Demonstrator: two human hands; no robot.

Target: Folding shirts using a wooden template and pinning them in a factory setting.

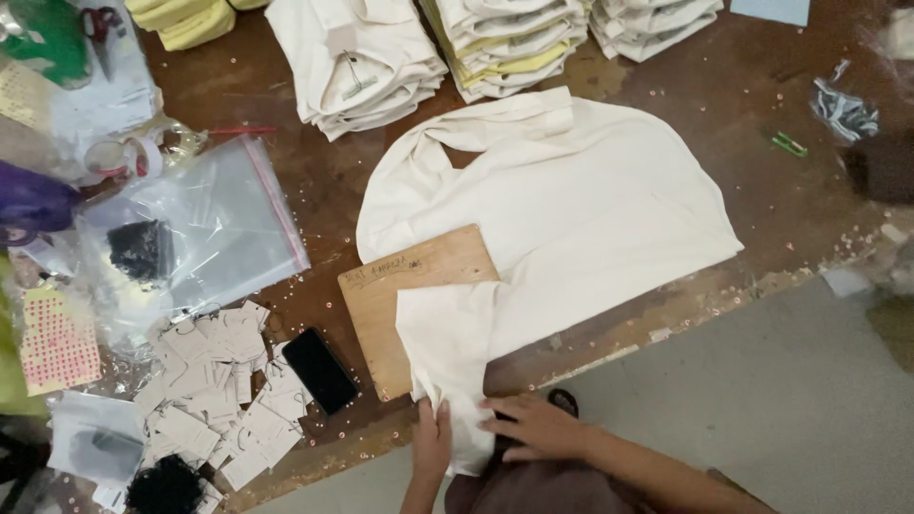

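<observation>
Head view, looking down on a worktable. The left hand (pixel 431 440) pinches the lower edge of a cream garment (pixel 581 209), fingers curled round the fabric at the table's near edge. The right hand (pixel 535 425) lies flat and open on the same folded sleeve end, palm down, fingers spread toward the left hand. The garment spreads from the hands up and rightward across the middle of the table, its folded part lying over a thin wooden board (pixel 400 286), which shows at the garment's left side. Just left of the board lies a black phone (pixel 320 369), and beyond it a loose heap of small paper tags (pixel 214 381). Further left, a clear zip bag (pixel 205 238) holds a dark clump. Stacks of folded cream and yellow garments (pixel 505 38) line the far edge. The surface is a worn brown wooden table (pixel 790 205), scattered with tiny pale specks; a small green clip (pixel 788 144) rests at its right. Below the table edge, grey floor (pixel 781 400) is visible.
</observation>
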